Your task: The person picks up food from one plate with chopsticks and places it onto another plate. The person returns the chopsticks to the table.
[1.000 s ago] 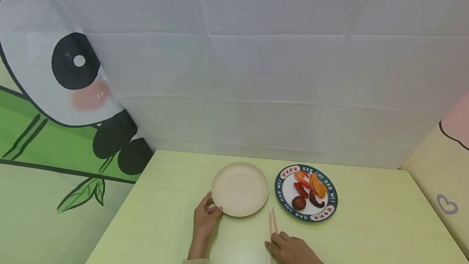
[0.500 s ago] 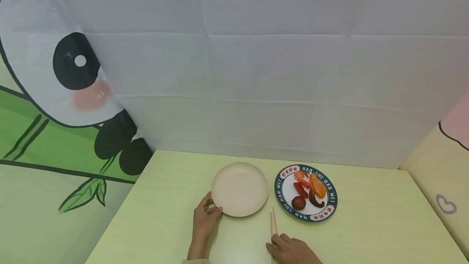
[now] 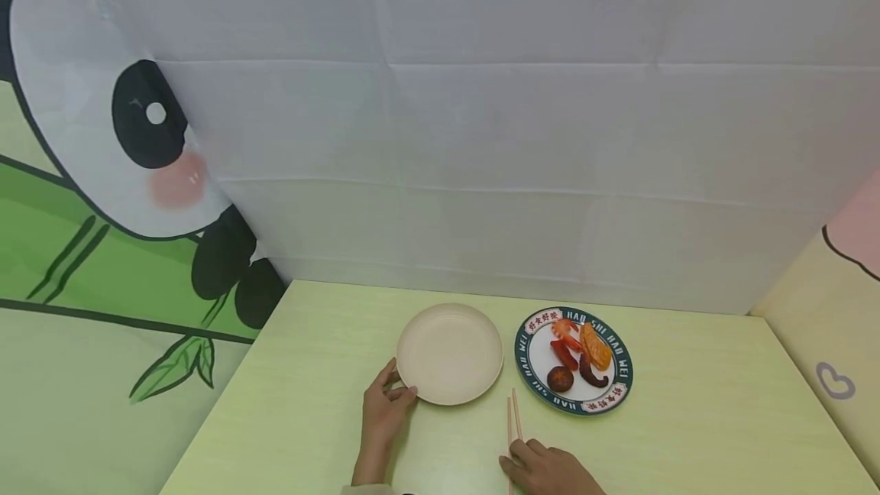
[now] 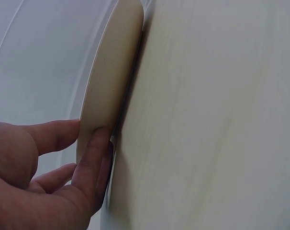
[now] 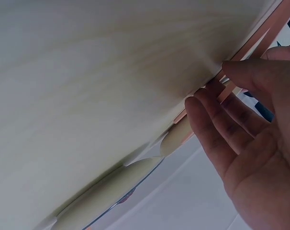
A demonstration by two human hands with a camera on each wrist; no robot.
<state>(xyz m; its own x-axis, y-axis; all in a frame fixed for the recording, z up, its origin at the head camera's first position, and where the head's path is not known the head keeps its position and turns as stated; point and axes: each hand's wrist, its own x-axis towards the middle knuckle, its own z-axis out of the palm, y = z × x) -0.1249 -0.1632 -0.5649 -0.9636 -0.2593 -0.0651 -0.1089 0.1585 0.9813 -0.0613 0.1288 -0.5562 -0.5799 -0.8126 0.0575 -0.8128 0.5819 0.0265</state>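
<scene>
Your left hand (image 3: pixel 383 411) sits at the near-left edge of the empty beige plate (image 3: pixel 450 354); the left wrist view shows its fingers (image 4: pixel 94 158) and thumb pinching the rim, so the hand is grasping the plate, which lies flat on the pale green surface (image 3: pixel 687 418). Your right hand (image 3: pixel 546 468) is low in the head view, at the near edge of the surface, with its fingertips (image 5: pixel 209 91) on the near ends of the pair of wooden chopsticks (image 3: pixel 512 415). In the right wrist view the fingers are only slightly bent and the thumb lies on the other side of the sticks; the chopsticks lie on the surface, touched by the fingertips; no closed grip shows. The chopsticks point away from you, into the gap between the beige plate and the dark-rimmed plate (image 3: pixel 529 369); their far tips are near both rims but touch neither, as far as the head view shows. The dark-rimmed plate stands just to the right of the beige one, apart from it, and carries a shrimp (image 3: pixel 565 328), an orange piece (image 3: pixel 595 347), a red sausage piece (image 3: pixel 562 355), a dark curved piece (image 3: pixel 591 375) and a round brown piece (image 3: pixel 560 379). Behind the surface hangs a white sheet (image 3: pixel 516 136); a panda picture (image 3: pixel 137 143) covers the left wall.
</scene>
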